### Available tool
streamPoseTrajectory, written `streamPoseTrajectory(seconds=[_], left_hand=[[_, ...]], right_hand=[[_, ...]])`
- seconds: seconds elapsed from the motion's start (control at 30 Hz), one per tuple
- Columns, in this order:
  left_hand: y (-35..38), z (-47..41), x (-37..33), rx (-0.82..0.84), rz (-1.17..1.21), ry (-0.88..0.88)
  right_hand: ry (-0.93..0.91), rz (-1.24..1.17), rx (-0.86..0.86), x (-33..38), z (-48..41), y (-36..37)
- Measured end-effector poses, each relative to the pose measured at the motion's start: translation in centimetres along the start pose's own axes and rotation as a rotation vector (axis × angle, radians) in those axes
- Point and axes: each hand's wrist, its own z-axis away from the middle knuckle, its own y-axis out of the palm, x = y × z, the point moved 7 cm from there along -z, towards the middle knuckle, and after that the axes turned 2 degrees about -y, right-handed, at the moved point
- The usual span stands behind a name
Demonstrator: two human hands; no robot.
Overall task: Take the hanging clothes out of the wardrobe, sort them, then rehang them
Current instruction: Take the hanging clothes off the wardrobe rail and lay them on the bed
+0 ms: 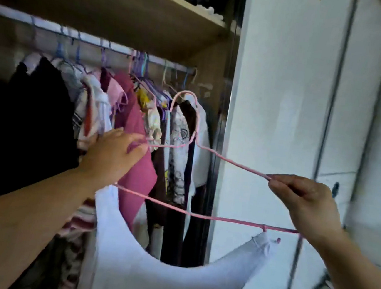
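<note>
Shelf (129, 6) sits above rail (90, 38). Row of hung clothes (140, 162) on the rail, under the shelf. Door (284, 107) stands right of the row. Hanger (223, 219) is in front of the row, hook below the rail. Left hand (115, 152) holds its left end, against the clothes. Right hand (304, 200) pinches its right end, before the door. Garment (146, 277) hangs from the hanger, below both hands.

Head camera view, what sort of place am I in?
Probably a home bedroom wardrobe: a rail crowded with hung clothes, a wooden shelf above, a white door beside it.
</note>
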Motion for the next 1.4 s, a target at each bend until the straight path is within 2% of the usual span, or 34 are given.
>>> streamPoseTrajectory(seconds=[0.1, 0.23, 0.43, 0.6, 0.93, 1.2, 1.4], left_hand=[[5.8, 2.1, -0.9, 0.190, 0.198, 0.014], [12.7, 4.7, -3.5, 0.395, 0.398, 0.043], [18.5, 9.7, -8.7, 0.546, 0.667, 0.121], [18.9, 14.3, -9.7, 0.666, 0.828, 0.243], [14.4, 28.6, -13.7, 0.926, 0.882, 0.635], [5.5, 48.8, -22.4, 1.174, 0.952, 1.026], [-4.8, 65.8, -27.6, 1.335, 0.934, 1.289]], right_hand=[[0.089, 0.075, -0.027, -2.6, 4.0, -3.4], [0.198, 0.300, -0.074, -4.0, 9.6, -7.2], [0.465, 0.680, -0.276, -4.7, 18.6, -10.1], [0.679, 0.790, -0.474, -1.6, 28.3, -8.7], [1.085, 0.936, -0.778, 12.6, 52.0, -2.5], [1.360, 0.931, -1.120, 28.4, 72.5, -0.3], [1.481, 0.995, -1.367, 41.8, 85.0, 0.5]])
